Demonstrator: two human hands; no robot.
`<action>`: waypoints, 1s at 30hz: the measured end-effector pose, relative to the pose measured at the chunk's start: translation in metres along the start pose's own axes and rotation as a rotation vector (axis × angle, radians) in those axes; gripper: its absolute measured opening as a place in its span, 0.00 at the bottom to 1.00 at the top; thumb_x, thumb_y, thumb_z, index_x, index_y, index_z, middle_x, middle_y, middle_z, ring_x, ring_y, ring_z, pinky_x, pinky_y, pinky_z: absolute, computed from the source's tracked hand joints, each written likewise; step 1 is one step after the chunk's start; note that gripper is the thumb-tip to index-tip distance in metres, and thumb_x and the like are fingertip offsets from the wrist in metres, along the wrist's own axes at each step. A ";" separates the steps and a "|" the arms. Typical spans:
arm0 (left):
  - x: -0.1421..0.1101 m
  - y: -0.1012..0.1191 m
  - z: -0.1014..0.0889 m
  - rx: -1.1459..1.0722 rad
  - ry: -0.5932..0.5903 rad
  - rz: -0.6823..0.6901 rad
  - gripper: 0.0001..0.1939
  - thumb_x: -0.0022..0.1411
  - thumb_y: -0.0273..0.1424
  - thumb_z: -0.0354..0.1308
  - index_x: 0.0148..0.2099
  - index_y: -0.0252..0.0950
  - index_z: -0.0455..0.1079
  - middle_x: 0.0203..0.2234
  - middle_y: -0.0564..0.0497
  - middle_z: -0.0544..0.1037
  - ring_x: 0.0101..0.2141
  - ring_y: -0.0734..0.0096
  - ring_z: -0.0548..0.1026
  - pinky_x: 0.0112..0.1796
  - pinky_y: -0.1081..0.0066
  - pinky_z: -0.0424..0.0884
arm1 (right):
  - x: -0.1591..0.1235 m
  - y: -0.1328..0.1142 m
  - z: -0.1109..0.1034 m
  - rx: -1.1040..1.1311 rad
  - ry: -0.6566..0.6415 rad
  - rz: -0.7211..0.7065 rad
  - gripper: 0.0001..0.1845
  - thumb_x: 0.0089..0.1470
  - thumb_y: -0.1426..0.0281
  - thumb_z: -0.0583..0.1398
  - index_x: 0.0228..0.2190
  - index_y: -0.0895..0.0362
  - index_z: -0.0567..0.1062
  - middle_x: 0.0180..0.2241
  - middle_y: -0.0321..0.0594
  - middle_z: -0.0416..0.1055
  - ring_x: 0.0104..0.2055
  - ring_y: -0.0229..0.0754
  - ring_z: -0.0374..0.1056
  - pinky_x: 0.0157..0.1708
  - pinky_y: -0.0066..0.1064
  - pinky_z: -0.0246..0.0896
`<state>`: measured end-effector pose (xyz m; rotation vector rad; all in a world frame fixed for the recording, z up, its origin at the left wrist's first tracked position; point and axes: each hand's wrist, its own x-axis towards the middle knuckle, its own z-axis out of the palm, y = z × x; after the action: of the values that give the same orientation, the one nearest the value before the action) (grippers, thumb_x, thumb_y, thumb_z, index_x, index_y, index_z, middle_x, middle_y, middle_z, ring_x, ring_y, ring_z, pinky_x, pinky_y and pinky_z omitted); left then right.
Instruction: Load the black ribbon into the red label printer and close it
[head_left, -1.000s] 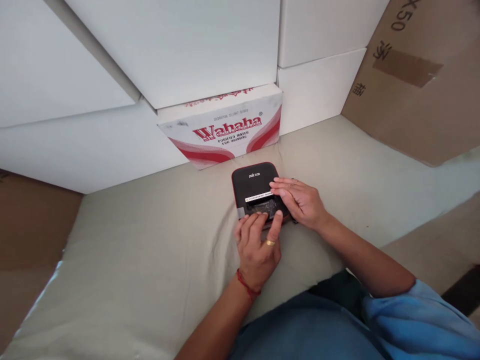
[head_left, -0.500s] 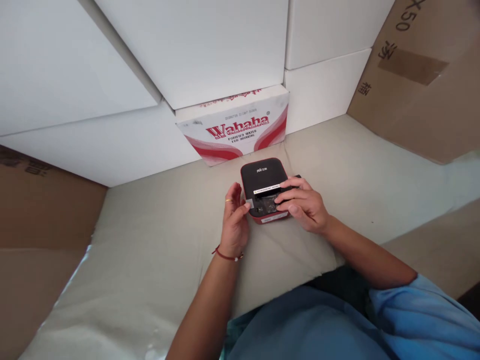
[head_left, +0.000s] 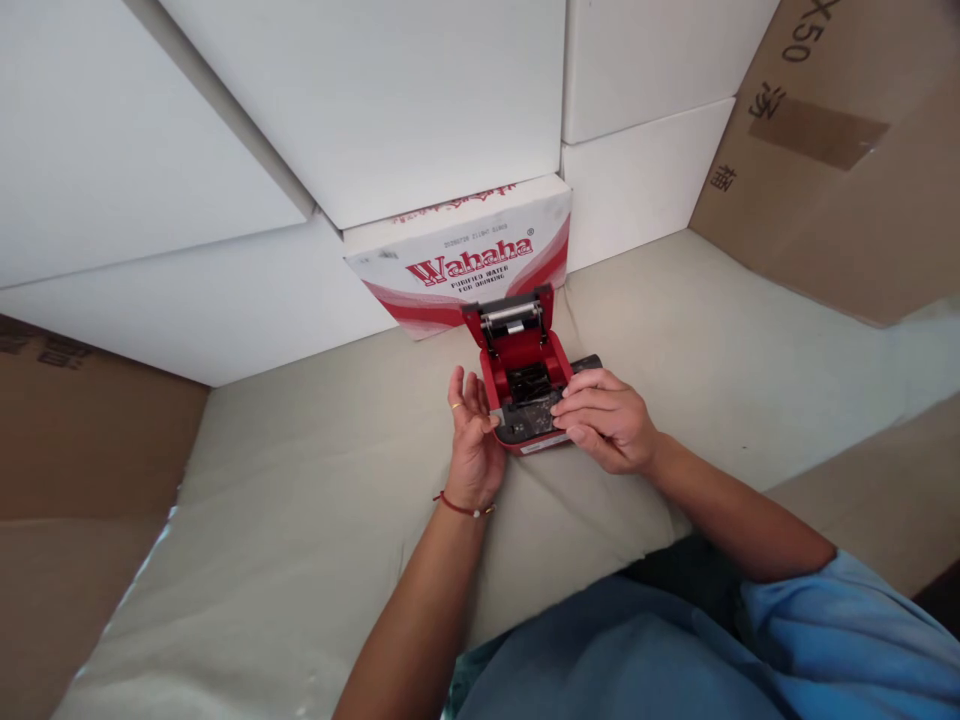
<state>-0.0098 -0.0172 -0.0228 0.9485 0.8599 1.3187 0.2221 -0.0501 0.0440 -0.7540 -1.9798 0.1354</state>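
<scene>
A small red-and-black label printer (head_left: pixel 529 400) sits on the cloth-covered surface with its lid (head_left: pixel 514 315) tipped up and back. Its red inner bay shows dark contents that I cannot make out, and a metal roller crosses the raised lid. At the printer's front left corner, my left hand (head_left: pixel 474 440) presses its thumb on the grey tab, its fingers stretched apart. My right hand (head_left: pixel 611 420) grips the front right corner, fingertips on the black front panel. Beside those fingers a black piece (head_left: pixel 589 362) sticks out, its kind unclear.
A white-and-red Wahaha water carton (head_left: pixel 465 265) lies just behind the printer. Large white boxes (head_left: pixel 360 100) are stacked at the back. Brown cardboard boxes stand at the right (head_left: pixel 832 160) and left (head_left: pixel 97 440). Creased beige cloth (head_left: pixel 315 510) covers the surface.
My left hand has moved from the printer's front to its left corner. The lid, closed in both earlier frames, now stands open. My right hand stays at the right side.
</scene>
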 end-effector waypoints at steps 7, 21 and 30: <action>0.004 -0.010 0.002 -0.285 0.067 0.031 0.33 0.63 0.43 0.74 0.68 0.55 0.71 0.72 0.49 0.72 0.76 0.56 0.65 0.75 0.52 0.62 | 0.046 -0.005 -0.016 -0.035 -0.181 0.436 0.22 0.77 0.60 0.53 0.40 0.53 0.85 0.44 0.44 0.88 0.45 0.45 0.82 0.49 0.37 0.73; 0.019 -0.027 -0.002 -0.362 0.219 -0.023 0.23 0.65 0.52 0.74 0.45 0.36 0.81 0.54 0.41 0.86 0.61 0.57 0.81 0.69 0.53 0.71 | 0.135 0.014 0.024 -0.660 -1.070 0.585 0.18 0.61 0.72 0.67 0.52 0.57 0.87 0.51 0.56 0.86 0.56 0.62 0.81 0.46 0.41 0.72; 0.024 -0.022 -0.003 -0.376 0.253 0.021 0.10 0.58 0.32 0.75 0.32 0.38 0.76 0.44 0.49 0.87 0.54 0.64 0.83 0.68 0.56 0.72 | 0.138 0.000 0.006 -0.587 -1.036 0.542 0.15 0.62 0.69 0.66 0.50 0.55 0.85 0.49 0.51 0.86 0.50 0.56 0.81 0.38 0.36 0.65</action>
<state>-0.0025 0.0064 -0.0435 0.5037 0.7556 1.5733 0.1711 0.0281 0.1455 -1.8784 -2.7560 0.3168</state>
